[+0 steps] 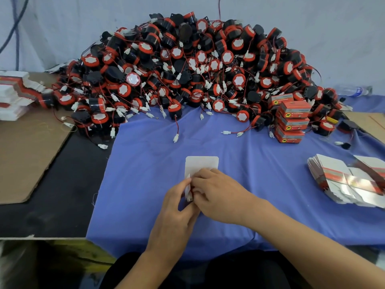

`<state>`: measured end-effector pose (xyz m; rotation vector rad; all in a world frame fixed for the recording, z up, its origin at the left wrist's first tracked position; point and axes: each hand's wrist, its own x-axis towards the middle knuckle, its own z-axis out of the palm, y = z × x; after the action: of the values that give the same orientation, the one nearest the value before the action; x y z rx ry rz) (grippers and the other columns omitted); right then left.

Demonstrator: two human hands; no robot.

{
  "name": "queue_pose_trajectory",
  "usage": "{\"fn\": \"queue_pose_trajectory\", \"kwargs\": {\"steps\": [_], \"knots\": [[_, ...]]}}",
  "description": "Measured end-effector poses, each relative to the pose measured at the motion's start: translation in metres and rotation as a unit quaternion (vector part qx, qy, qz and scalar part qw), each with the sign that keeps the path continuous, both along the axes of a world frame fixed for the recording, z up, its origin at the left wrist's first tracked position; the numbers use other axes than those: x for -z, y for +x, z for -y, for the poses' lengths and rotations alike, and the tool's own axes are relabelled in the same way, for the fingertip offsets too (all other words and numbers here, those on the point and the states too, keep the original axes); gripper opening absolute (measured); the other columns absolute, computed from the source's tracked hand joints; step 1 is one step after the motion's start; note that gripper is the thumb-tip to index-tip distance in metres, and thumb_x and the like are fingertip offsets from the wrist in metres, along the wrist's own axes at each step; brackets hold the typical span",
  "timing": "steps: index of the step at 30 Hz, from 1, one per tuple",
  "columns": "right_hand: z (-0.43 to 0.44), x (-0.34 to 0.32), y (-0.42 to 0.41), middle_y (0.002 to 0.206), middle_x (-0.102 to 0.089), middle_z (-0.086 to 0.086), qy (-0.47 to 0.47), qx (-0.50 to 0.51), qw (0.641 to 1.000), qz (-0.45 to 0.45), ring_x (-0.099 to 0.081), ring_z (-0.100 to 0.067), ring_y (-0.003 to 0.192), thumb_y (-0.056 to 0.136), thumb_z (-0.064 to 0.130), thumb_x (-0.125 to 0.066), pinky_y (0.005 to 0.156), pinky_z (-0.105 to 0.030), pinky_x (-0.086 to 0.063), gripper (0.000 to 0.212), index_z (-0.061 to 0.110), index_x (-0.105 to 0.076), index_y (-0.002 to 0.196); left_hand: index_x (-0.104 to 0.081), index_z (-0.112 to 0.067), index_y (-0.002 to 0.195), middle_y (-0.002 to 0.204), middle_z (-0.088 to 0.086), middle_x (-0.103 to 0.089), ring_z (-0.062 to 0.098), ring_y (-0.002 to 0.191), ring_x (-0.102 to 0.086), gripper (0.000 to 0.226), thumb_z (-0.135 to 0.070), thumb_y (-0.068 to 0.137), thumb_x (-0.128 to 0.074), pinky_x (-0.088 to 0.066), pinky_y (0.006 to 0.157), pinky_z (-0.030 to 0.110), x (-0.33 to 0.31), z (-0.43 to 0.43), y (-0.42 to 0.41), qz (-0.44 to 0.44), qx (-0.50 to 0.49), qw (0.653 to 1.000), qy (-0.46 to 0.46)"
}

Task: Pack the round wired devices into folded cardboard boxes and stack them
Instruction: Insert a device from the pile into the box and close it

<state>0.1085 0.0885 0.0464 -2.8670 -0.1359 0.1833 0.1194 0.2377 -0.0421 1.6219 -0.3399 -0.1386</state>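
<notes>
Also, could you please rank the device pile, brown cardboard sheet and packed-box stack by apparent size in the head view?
1. device pile, clearly largest.
2. brown cardboard sheet, cut off at the left edge.
3. packed-box stack, smallest by far.

The dark tabletop (pixel 52 195) carries a blue cloth (pixel 145 163) and cardboard sheet (pixel 27 147); a heap of devices (pixel 187 65), stacked boxes (pixel 291 122) and flat blanks (pixel 341 180) lie there.

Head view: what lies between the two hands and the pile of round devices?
Head view: beyond the left hand and right hand, the white box flap they hold, then bare blue cloth, then a white connector trailing from the pile.
</notes>
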Motion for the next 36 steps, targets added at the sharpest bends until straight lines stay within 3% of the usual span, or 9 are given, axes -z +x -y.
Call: {"fn": "queue_pose_trajectory", "kwargs": {"steps": [2,5,7,10,16,19,25,30,36], "knots": [[0.004,0.002,-0.001,0.109,-0.057,0.009,0.013,-0.011,1.000,0.014,-0.049,-0.015,0.109,0.100,0.023,-0.039,0.098,-0.039,-0.047,0.026,0.026,-0.065,0.106,-0.051,-0.069,0.125,0.126,-0.037,-0.051,-0.005,0.121,-0.058,0.050,-0.063,0.077,-0.064,-0.059,0.092,0.034,-0.001,0.001,-0.002,0.000,-0.003,1.000,0.011],[0.008,0.007,-0.005,0.121,-0.057,0.011,0.024,-0.033,0.998,0.041,-0.048,-0.014,0.116,0.104,0.024,-0.039,0.103,-0.038,-0.045,0.032,0.029,-0.066,0.121,-0.042,-0.074,0.130,0.141,-0.034,-0.041,0.002,0.131,-0.051,0.043,-0.065,0.089,-0.052,-0.057,0.095,0.038,0.001,-0.003,-0.002,0.138,-0.005,0.984,0.109],[0.012,0.009,-0.007,0.127,-0.056,0.010,0.020,-0.047,0.997,0.053,-0.048,-0.015,0.120,0.107,0.026,-0.039,0.103,-0.038,-0.044,0.034,0.029,-0.062,0.131,-0.047,-0.058,0.139,0.151,-0.020,-0.041,0.009,0.134,-0.049,0.038,-0.054,0.101,-0.053,-0.053,0.101,0.037,0.009,-0.007,0.001,0.246,-0.014,0.953,0.177],[0.016,0.011,-0.009,0.130,-0.054,0.009,0.009,-0.061,0.997,0.053,-0.046,-0.016,0.121,0.108,0.027,-0.039,0.101,-0.040,-0.045,0.033,0.027,-0.059,0.134,-0.076,-0.033,0.116,0.138,0.003,-0.055,0.021,0.112,-0.056,0.026,-0.040,0.096,-0.061,-0.059,0.078,0.041,0.015,-0.006,0.004,0.321,-0.064,0.917,0.228],[0.015,0.010,-0.010,0.126,-0.048,0.011,0.020,-0.053,0.998,0.039,-0.040,-0.012,0.122,0.104,0.027,-0.040,0.106,-0.036,-0.039,0.042,0.042,-0.058,0.138,-0.079,-0.023,0.101,0.126,0.003,-0.056,0.017,0.098,-0.062,0.016,-0.034,0.096,-0.069,-0.058,0.074,0.036,0.018,-0.007,0.004,0.337,-0.068,0.925,0.165],[0.014,0.011,-0.009,0.132,-0.050,0.014,-0.013,-0.069,0.997,0.045,-0.042,-0.016,0.123,0.098,0.028,-0.040,0.105,-0.036,-0.040,0.040,0.037,-0.061,0.131,-0.073,-0.024,0.101,0.121,-0.003,-0.057,0.002,0.101,-0.057,0.012,-0.032,0.093,-0.069,-0.050,0.090,0.016,0.018,-0.010,0.004,0.340,-0.100,0.927,0.126],[0.014,0.014,-0.007,0.126,-0.056,0.016,-0.044,-0.094,0.992,0.066,-0.047,-0.021,0.113,0.088,0.033,-0.047,0.095,-0.038,-0.046,0.029,0.029,-0.060,0.114,-0.073,-0.023,0.104,0.120,-0.007,-0.057,-0.005,0.109,-0.056,0.012,-0.026,0.092,-0.072,-0.046,0.093,0.012,0.012,-0.011,0.008,0.311,-0.100,0.938,0.113],[0.024,0.024,-0.009,0.124,-0.061,0.015,0.010,-0.092,0.993,0.079,-0.052,-0.020,0.115,0.090,0.026,-0.058,0.099,-0.036,-0.044,0.033,0.024,-0.058,0.123,-0.082,-0.017,0.102,0.121,0.005,-0.060,0.024,0.094,-0.063,0.014,-0.018,0.098,-0.068,-0.059,0.074,0.039,0.004,-0.013,0.008,0.351,-0.107,0.908,0.202],[0.031,0.034,-0.015,0.123,-0.067,0.014,0.059,-0.092,0.986,0.126,-0.058,-0.015,0.116,0.100,0.034,-0.062,0.106,-0.029,-0.039,0.028,0.021,-0.066,0.124,-0.080,-0.017,0.096,0.118,0.008,-0.067,0.028,0.100,-0.060,0.023,-0.029,0.096,-0.060,-0.057,0.066,0.040,-0.015,-0.018,0.003,0.414,-0.104,0.847,0.318]]}}
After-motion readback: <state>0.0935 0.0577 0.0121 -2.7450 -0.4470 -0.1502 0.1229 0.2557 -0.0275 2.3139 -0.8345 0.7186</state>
